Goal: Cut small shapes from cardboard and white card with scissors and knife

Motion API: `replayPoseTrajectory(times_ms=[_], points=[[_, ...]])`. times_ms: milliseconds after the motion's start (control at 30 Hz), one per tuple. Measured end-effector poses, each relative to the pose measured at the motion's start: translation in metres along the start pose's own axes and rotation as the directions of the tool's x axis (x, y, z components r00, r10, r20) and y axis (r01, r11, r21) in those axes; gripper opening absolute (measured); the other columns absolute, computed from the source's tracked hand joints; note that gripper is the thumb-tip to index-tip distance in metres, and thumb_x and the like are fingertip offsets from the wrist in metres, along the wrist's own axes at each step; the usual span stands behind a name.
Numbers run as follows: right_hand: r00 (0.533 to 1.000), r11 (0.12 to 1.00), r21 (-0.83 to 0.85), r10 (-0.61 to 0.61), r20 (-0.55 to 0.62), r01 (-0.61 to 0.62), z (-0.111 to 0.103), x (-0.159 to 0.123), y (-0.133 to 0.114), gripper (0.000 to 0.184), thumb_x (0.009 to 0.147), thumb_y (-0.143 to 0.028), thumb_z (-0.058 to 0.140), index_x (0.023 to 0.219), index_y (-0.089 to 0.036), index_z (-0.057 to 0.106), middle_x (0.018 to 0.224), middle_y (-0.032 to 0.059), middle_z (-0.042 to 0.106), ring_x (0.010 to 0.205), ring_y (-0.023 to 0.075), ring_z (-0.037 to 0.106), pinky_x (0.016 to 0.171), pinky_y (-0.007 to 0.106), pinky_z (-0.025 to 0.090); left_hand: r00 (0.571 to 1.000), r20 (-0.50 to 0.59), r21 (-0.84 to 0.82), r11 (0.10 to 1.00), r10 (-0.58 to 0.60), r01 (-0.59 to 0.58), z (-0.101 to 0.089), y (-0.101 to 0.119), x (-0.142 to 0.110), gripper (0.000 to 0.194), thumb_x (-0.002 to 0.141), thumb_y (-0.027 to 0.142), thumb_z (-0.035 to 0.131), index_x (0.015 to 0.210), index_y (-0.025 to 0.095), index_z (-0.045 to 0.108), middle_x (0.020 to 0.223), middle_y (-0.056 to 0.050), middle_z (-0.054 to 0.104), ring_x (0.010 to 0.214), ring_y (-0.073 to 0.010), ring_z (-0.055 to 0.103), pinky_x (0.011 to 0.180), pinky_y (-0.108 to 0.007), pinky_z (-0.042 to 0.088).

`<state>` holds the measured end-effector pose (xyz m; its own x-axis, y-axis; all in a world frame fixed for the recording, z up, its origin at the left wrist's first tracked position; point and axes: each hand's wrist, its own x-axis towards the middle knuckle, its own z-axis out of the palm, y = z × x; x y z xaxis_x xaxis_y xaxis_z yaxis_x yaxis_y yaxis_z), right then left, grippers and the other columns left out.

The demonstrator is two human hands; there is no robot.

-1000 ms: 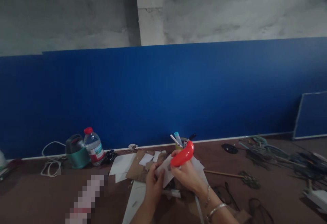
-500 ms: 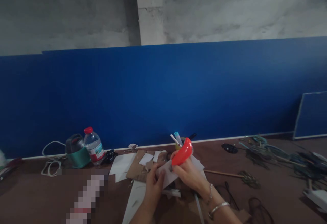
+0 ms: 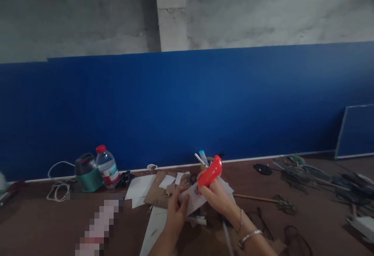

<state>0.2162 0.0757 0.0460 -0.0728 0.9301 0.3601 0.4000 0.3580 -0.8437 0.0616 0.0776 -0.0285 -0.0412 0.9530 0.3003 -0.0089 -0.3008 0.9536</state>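
A sheet of white paper (image 3: pixel 193 203) is pinched in my left hand (image 3: pixel 177 208), the thumb on top near its left edge. My right hand (image 3: pixel 215 195) is closed around a glossy, curved red plastic tool (image 3: pixel 211 172) that slants down to the left. The tool's lower end meets the paper; a small grey part shows there, but its kind cannot be made out. Brown cardboard pieces (image 3: pixel 154 193) and white paper scraps (image 3: pixel 167 182) lie just beyond my left hand. Behind the red tool stands a holder with a blue-capped marker (image 3: pixel 203 157) and other pens.
To the left stand a red-capped water bottle (image 3: pixel 108 170), a green container (image 3: pixel 89 176) and a coiled white cable (image 3: pixel 59 189). A wooden stick (image 3: pixel 257 198) with a tufted end and a tangle of dark greenish strands (image 3: pixel 318 176) lie right. A blue wall (image 3: pixel 187 104) rises behind.
My right hand and the red tool have shifted slightly to the right along the paper. My left hand stays almost where it was, still gripping the sheet.
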Motion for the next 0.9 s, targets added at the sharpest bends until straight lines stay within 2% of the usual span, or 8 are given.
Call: replayPoseTrajectory(times_ms=[200, 567, 700, 900], points=[[0.999, 0.999, 0.044, 0.023, -0.023, -0.022, 0.002, 0.0, 0.001, 0.019, 0.067, -0.014, 0.046, 0.081, -0.023, 0.054, 0.069, -0.0015, 0.056, 0.064, 0.0164, 0.054, 0.061, 0.024, 0.046, 1.0, 0.022, -0.004, 1.0, -0.022, 0.022, 0.0, 0.007, 0.0, 0.043, 0.071, 0.056, 0.062, 0.087, 0.017, 0.068, 0.079, -0.007, 0.069, 0.072, -0.0231, 0.061, 0.064, -0.029, 0.048], [0.998, 0.998, 0.061, 0.034, -0.043, -0.032, 0.002, 0.003, -0.001, 0.011, 0.068, -0.016, 0.046, 0.073, -0.022, 0.053, 0.069, -0.0014, 0.053, 0.066, 0.0165, 0.051, 0.062, 0.025, 0.043, 0.999, 0.043, -0.042, 0.999, -0.032, 0.034, -0.003, -0.011, 0.0, 0.038, 0.077, 0.048, 0.061, 0.096, 0.016, 0.065, 0.083, -0.008, 0.068, 0.077, -0.0229, 0.062, 0.067, -0.029, 0.049], [0.996, 0.996, 0.071, 0.053, -0.076, -0.048, 0.003, 0.003, -0.004, 0.009, 0.068, -0.018, 0.044, 0.07, -0.022, 0.052, 0.067, -0.0012, 0.052, 0.064, 0.0164, 0.05, 0.061, 0.025, 0.043, 0.999, 0.017, -0.063, 0.997, -0.037, 0.038, -0.003, -0.012, 0.0, 0.041, 0.076, 0.05, 0.061, 0.097, 0.015, 0.065, 0.087, -0.009, 0.069, 0.082, -0.0247, 0.063, 0.071, -0.031, 0.05], [0.991, 0.999, 0.049, 0.015, -0.133, -0.008, 0.003, 0.004, -0.006, 0.01, 0.07, -0.019, 0.044, 0.066, -0.022, 0.053, 0.066, -0.0009, 0.054, 0.066, 0.0167, 0.051, 0.064, 0.025, 0.043, 0.999, -0.046, -0.043, 0.999, -0.014, 0.013, -0.002, -0.007, 0.001, 0.038, 0.074, 0.049, 0.064, 0.092, 0.016, 0.065, 0.088, -0.007, 0.069, 0.084, -0.0246, 0.062, 0.074, -0.031, 0.049]])
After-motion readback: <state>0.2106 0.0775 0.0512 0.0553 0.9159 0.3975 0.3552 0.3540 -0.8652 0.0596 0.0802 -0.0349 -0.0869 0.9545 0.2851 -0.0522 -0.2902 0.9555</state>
